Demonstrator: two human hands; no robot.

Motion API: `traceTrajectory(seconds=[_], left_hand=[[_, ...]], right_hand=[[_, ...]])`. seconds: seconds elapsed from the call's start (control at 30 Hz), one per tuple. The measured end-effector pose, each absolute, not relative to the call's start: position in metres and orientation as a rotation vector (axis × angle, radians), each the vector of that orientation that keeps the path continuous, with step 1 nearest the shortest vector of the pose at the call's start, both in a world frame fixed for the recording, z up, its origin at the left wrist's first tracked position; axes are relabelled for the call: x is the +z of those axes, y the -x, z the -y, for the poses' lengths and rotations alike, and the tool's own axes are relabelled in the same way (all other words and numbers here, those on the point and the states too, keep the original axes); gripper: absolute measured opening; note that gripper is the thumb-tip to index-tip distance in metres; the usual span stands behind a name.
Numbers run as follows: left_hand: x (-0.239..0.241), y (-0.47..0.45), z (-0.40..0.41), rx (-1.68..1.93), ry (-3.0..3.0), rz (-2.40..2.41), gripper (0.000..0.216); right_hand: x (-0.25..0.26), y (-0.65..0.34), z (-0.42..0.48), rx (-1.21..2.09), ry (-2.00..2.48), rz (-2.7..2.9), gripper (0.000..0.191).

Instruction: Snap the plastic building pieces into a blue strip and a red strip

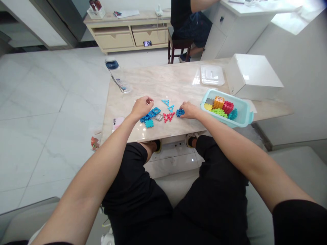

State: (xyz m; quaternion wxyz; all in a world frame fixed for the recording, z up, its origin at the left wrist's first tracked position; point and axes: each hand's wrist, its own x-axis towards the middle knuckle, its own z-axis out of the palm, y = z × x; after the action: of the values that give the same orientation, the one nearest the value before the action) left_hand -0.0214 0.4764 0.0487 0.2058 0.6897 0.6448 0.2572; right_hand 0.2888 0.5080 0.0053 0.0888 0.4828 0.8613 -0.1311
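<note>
Head view, bench: pale marbled bench (153, 85), with loose interlocking pieces in front of the person, between the two hands.
Left hand: left hand (142, 107) above the left edge of the pieces; fingers curled inward, thumb side toward the middle. Cannot tell whether they have hold of anything.
Right hand: right hand (189, 110) low at the bench; fingers bent in, nearly together, around the right end of a blue block (180, 113), which they have hold of.
Blue block position: right of the loose pieces, well apart from the blue pile.
Blue pile: flat blue pieces (150, 114) overlapping, just below the left hand.
Teal piece: square teal piece (149, 124), at the pile's near side.
Grey piece: grey piece (158, 117), just right of the pile.
Red pieces: red triangular pieces (168, 117), between grey piece and blue block.
Light blue pieces: two light blue triangles (171, 108), farther from the person than the red.
Basin: light turquoise basin (244, 117) right of the right hand; contains orange (219, 102), red, green, yellow, grey and teal pieces.
Far right: clear lid (212, 75) lying flat; white box (258, 71) beyond the basin.
Left end: clear bottle (119, 81) with dark blue cap.
Background: another person (180, 17) seated on a dark stool (178, 43).
</note>
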Motion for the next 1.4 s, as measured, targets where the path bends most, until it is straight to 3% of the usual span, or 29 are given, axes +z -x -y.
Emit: traceTrajectory(seconds=[0.2,0.4,0.63,0.77,0.93,1.23,1.4], left_hand=[[0.049,0.023,-0.476,0.7,-1.937,-1.806,0.025],[0.051,0.022,-0.476,0.745,-1.895,-1.789,0.02],[0.057,0.004,-0.474,0.784,-1.788,-1.618,0.018],[0.071,-0.008,-0.47,0.797,-1.346,-1.36,0.041],[0.096,-0.016,-0.46,0.796,-1.04,-1.051,0.062],[0.107,-0.032,-0.45,0.788,-0.927,-0.904,0.043],[0.104,-0.037,-0.455,0.816,-0.927,-1.034,0.038]], right_hand=[[0.001,-0.279,-0.501,-0.316,-1.472,-2.481,0.042],[0.0,-0.278,-0.504,-0.325,-1.519,-2.458,0.047],[0.021,-0.273,-0.507,-0.633,-1.688,-2.798,0.049],[0.049,-0.256,-0.495,-0.981,-1.571,-3.254,0.052],[0.079,-0.242,-0.481,-1.146,-1.481,-3.486,0.049],[0.088,-0.245,-0.475,-1.137,-1.344,-3.598,0.046],[0.077,-0.266,-0.486,-1.077,-1.527,-3.405,0.064]])
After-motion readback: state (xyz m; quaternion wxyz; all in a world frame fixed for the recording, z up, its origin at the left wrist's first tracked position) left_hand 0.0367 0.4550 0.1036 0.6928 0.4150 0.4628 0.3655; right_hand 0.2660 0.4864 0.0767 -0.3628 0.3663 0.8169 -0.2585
